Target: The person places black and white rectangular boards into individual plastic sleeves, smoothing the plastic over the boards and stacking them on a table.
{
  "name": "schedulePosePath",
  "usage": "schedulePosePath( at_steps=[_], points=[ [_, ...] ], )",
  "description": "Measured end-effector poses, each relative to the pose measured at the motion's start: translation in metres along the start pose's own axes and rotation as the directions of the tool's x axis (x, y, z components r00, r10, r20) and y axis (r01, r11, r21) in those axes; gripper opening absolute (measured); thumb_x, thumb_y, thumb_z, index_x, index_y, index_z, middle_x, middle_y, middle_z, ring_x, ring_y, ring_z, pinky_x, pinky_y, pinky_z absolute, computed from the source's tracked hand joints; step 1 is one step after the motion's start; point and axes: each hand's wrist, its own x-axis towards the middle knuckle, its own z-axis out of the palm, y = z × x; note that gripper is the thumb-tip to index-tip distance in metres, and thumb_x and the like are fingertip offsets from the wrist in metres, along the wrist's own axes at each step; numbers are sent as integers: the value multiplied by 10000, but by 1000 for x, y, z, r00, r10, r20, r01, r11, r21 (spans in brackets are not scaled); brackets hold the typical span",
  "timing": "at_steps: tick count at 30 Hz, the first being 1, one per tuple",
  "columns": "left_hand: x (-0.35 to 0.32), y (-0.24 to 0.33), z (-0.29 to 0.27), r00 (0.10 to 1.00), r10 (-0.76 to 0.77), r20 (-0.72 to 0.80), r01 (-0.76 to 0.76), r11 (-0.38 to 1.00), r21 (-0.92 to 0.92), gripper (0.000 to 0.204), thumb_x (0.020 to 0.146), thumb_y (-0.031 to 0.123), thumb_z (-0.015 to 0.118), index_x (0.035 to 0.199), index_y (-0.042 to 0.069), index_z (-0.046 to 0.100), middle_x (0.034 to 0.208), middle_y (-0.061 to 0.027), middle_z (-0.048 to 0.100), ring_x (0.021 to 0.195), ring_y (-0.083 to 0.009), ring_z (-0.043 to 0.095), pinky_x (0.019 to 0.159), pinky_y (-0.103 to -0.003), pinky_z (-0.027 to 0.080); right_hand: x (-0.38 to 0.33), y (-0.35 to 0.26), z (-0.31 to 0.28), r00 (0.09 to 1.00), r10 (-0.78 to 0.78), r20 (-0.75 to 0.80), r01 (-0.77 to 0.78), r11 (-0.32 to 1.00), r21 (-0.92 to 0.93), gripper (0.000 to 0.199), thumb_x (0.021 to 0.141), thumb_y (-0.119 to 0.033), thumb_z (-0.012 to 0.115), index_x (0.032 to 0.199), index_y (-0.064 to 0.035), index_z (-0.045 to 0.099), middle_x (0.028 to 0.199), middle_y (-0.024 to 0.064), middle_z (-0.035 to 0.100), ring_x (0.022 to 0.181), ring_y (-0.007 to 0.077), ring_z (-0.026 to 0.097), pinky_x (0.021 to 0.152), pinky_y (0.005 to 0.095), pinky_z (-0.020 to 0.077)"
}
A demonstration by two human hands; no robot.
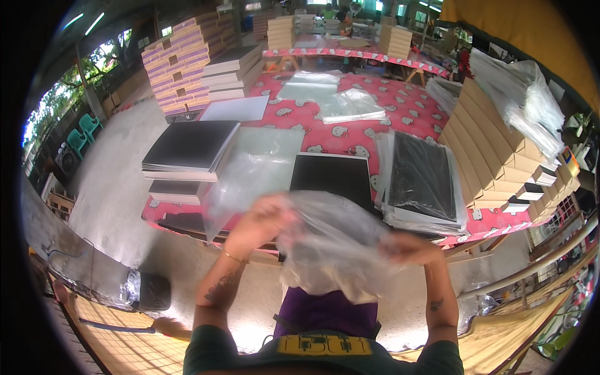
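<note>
Between my hands, in front of my body at the table's near edge, hangs a clear plastic bag [334,234], blurred by motion. My left hand [270,215] is closed on one side of it, and my right hand [407,248] grips the opposite side. Just beyond the bag lies a flat black panel [330,177] with a thin pale border. To its right sits a pile of black panels in clear plastic [422,178]. Flat clear plastic bags [259,156] are spread left of the single panel, beside a stack of black panels [190,144].
A pink patterned cloth covers the table [400,106]. Tall stacks of cardboard boxes rise at the left [178,69] and right [494,140]; plastic bags [519,94] rest on the right stack. More clear bags [353,105] lie farther back. People work at a distant table.
</note>
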Motion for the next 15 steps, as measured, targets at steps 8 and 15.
schedulePosePath(
  at_steps=[8, 15],
  points=[
    [-1, -53, -11, 921, -242, 304, 112, 915, 388, 351, 947, 359, 524, 905, 28, 633, 757, -42, 629, 678, -119, 609, 609, -273, 488, -9, 32, -11, 971, -167, -170, 214, 298, 930, 250, 939, -327, 544, 858, -95, 588, 742, 0, 608, 600, 85, 551, 587, 283, 486],
    [-14, -55, -13, 902, -378, -209, 379, 925, -41, 365, 912, 397, 579, 999, 44, 613, 793, 4, 622, 756, -85, 578, 706, -263, 472, -24, 45, 8, 883, 108, -457, 176, 826, 535, 259, 865, -225, 661, 1043, -37, 643, 892, 20, 636, 781, 111, 577, 684, 274, 474]
  ],
)
